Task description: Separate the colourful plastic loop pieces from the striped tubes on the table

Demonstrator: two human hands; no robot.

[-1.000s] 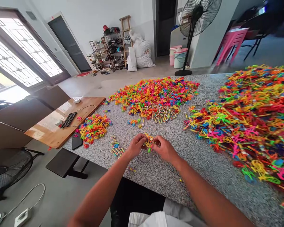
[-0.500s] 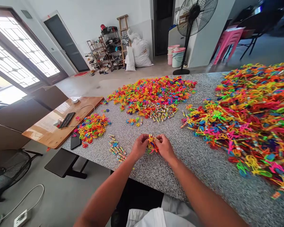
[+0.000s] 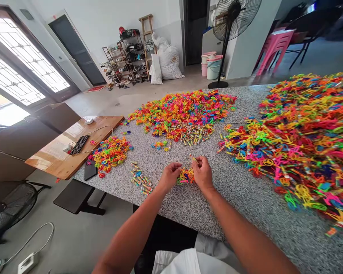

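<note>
The person's two hands are close together above the speckled grey worktop, near its front edge. The right hand pinches a small patterned tube between thumb and fingers, its far end pointing forward and to the left. The left hand is curled, its fingertips at a small clump of coloured plastic pieces; whether it grips any of them cannot be told. The clump lies between the two hands, with yellow, orange, green and blue showing in it.

To the left of the left hand, a loose row of tubes lies on the worktop, with a blue piece among them. Farther left is a small heap of coloured pieces, just beside a dark phone. Beyond the hands spreads a wide heap, with more tubes gathered along its near edge, and a few loose pieces in front of it. The largest heap covers much of the worktop's right side, mixed with some tubes. A black keyboard rests on a wooden board at the worktop's left end.
</note>
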